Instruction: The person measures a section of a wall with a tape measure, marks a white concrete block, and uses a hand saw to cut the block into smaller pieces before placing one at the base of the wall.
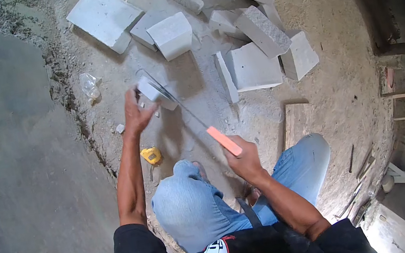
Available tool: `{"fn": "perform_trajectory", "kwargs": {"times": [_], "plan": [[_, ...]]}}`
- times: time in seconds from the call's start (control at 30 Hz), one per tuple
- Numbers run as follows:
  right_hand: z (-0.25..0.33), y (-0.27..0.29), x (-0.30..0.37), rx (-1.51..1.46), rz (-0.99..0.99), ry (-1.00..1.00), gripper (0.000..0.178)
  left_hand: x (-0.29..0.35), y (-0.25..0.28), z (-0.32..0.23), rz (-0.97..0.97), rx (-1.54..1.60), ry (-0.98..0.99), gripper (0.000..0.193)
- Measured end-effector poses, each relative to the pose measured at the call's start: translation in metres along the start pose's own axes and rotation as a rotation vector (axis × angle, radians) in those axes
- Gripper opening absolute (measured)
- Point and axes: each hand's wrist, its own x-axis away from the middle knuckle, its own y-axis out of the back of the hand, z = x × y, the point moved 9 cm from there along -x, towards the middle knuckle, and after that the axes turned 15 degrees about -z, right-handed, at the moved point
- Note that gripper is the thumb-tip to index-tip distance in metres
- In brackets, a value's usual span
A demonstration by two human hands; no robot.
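Observation:
My right hand (246, 159) is closed round the orange handle of a thin-bladed saw (224, 141). The blade slants up and left from the handle and meets a small white block (148, 89), slightly blurred. At the left side of that block, my left hand (137, 113) grips it with fingers on top and the thumb turned inward. Small white chips (120, 128) lie close to my left wrist. A yellow tape measure (151, 155) rests on the dusty ground between my left forearm and my knee.
Several white blocks and offcuts lie ahead, including a large block (104, 16) and a leaning piece (262, 31). A clear plastic bag (90, 86) sits at left beside the broken edge of a concrete slab (16, 156). A wooden board (296, 123) lies near my right knee.

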Motion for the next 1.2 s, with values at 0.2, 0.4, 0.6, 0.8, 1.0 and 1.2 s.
{"fn": "perform_trajectory", "kwargs": {"times": [0.2,0.4,0.6,0.8,1.0,1.2], "plan": [[-0.005,0.019,-0.015,-0.122,-0.115,-0.139,0.023,0.017,0.0,-0.008,0.027,0.129,0.064,0.082],[-0.017,0.008,-0.008,-0.148,-0.057,-0.198,0.023,0.009,-0.008,0.014,0.011,0.617,0.416,0.088],[-0.023,0.011,-0.007,-0.151,-0.086,-0.241,0.023,0.015,0.01,0.04,-0.105,0.628,0.49,0.073],[-0.027,-0.007,-0.005,-0.131,-0.033,-0.217,0.025,0.02,-0.02,0.106,-0.089,0.632,0.788,0.047],[-0.031,-0.044,0.0,-0.192,-0.01,-0.242,0.025,0.001,-0.03,0.191,-0.218,0.4,0.909,0.035],[-0.044,-0.055,-0.013,-0.135,-0.015,-0.095,0.024,0.047,-0.082,0.134,-0.278,0.116,0.696,0.043]]}}
